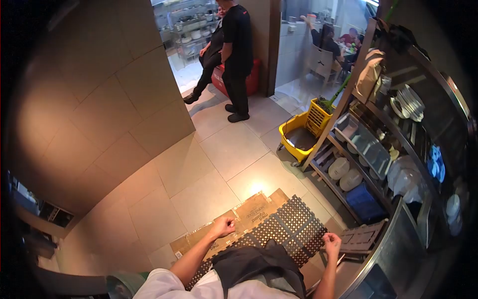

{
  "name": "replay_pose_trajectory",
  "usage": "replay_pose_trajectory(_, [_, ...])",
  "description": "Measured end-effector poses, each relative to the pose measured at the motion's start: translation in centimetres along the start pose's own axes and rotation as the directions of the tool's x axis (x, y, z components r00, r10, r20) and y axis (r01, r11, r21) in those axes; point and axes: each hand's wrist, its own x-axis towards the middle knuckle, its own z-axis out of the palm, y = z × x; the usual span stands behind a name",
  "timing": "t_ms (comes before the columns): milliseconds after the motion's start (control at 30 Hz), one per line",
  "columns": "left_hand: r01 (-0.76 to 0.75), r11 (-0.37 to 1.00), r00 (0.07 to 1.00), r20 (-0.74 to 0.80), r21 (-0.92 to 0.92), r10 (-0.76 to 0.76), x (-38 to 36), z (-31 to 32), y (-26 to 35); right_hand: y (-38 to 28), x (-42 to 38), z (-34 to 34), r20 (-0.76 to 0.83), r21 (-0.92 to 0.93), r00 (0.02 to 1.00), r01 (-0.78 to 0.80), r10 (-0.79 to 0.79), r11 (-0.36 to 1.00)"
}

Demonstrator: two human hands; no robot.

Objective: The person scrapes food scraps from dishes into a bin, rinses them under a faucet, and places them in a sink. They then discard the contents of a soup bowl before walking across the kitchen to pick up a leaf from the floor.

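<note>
My left hand [223,227] is held out in front of my body with its fingers curled in, above flattened cardboard [256,209] on the floor. Nothing can be made out in it. On the right, my right hand [331,244] hangs with bent fingers near the edge of a black perforated mat [294,224]; whether it holds something small is unclear. Below both hands a dark apron [259,264] covers my front over white sleeves.
Two people in dark clothes [238,55] are by a red bin [254,77]. A yellow mop bucket [294,132] stands beside a shelf rack [323,142] of dishes and containers. Metal counter [393,249] at lower right; tiled wall [109,99] at left. Seated people show through the doorway.
</note>
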Motion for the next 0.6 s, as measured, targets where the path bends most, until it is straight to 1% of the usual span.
replay_pose_trajectory(33, [0.077,0.997,0.997,-0.026,0.017,-0.076,-0.2,0.6,-1.3,1.5,1.1,0.0,0.026,-0.102,1.0,0.018,-0.015,0.995])
replay_pose_trajectory(67, [0.156,0.987,0.987,-0.051,0.033,-0.154,-0.6,1.1,-2.5,2.1,1.7,0.3,0.072,-0.079,0.995,-0.06,0.066,0.995])
replay_pose_trajectory(100, [0.172,0.985,0.983,-0.062,0.027,-0.17,-1.3,1.2,-3.2,3.1,2.4,0.7,0.099,-0.041,0.989,-0.109,0.112,0.993])
replay_pose_trajectory(133, [0.329,0.94,0.944,-0.053,0.087,-0.325,-2.2,1.4,-3.9,4.2,3.0,1.1,0.128,-0.089,0.971,-0.191,0.202,0.977])
replay_pose_trajectory(167, [0.477,0.868,0.879,-0.052,0.142,-0.475,-3.1,1.7,-4.8,5.3,3.7,1.5,0.155,-0.143,0.945,-0.268,0.289,0.953])
replay_pose_trajectory(200, [0.499,0.858,0.866,-0.06,0.124,-0.496,-4.3,1.9,-5.9,6.3,4.4,2.1,0.192,-0.096,0.924,-0.317,0.33,0.944])
replay_pose_trajectory(233, [0.611,0.791,0.791,-0.074,0.027,-0.608,-5.8,2.4,-7.2,7.1,4.8,2.6,0.232,-0.056,0.899,-0.37,0.372,0.927])
replay_pose_trajectory(267, [0.709,0.701,0.698,-0.074,-0.073,-0.713,-7.3,2.9,-7.0,7.4,5.2,3.2,0.263,-0.14,0.891,-0.344,0.37,0.928])
replay_pose_trajectory(300, [0.773,0.631,0.621,-0.13,-0.061,-0.773,-8.8,3.4,-6.8,7.7,5.7,3.6,0.332,-0.121,0.855,-0.381,0.399,0.917])
replay_pose_trajectory(367, [0.842,0.504,0.484,-0.146,-0.191,-0.863,-11.9,5.2,-8.0,6.4,7.1,4.6,0.367,-0.274,0.798,-0.397,0.477,0.876])
replay_pose_trajectory(400, [0.844,0.535,0.517,-0.204,-0.044,-0.831,-14.6,7.1,-12.9,6.4,7.5,5.3,0.342,-0.303,0.87,-0.255,0.355,0.918])
replay_pose_trajectory(433, [0.83,0.548,0.556,-0.252,0.108,-0.792,-16.7,9.3,-16.9,6.3,8.4,5.7,0.355,-0.313,0.867,-0.242,0.349,0.918])
replay_pose_trajectory(500, [0.901,0.433,0.413,-0.244,-0.033,-0.877,-18.6,10.4,-15.5,6.8,10.2,7.0,0.381,-0.433,0.901,-0.024,0.207,0.901])
replay_pose_trajectory(533, [0.903,0.427,0.405,-0.241,-0.042,-0.882,-19.3,10.9,-14.9,7.4,10.8,7.9,0.356,-0.389,0.929,0.048,0.102,0.92])
replay_pose_trajectory(567, [0.897,0.398,0.349,-0.245,-0.192,-0.904,-19.8,11.5,-14.5,6.7,11.6,8.7,0.364,-0.394,0.926,0.054,0.102,0.918])
replay_pose_trajectory(600, [0.869,0.363,0.294,-0.239,-0.337,-0.926,-20.0,11.9,-14.1,5.2,12.4,9.5,0.389,-0.446,0.903,0.014,0.18,0.895])
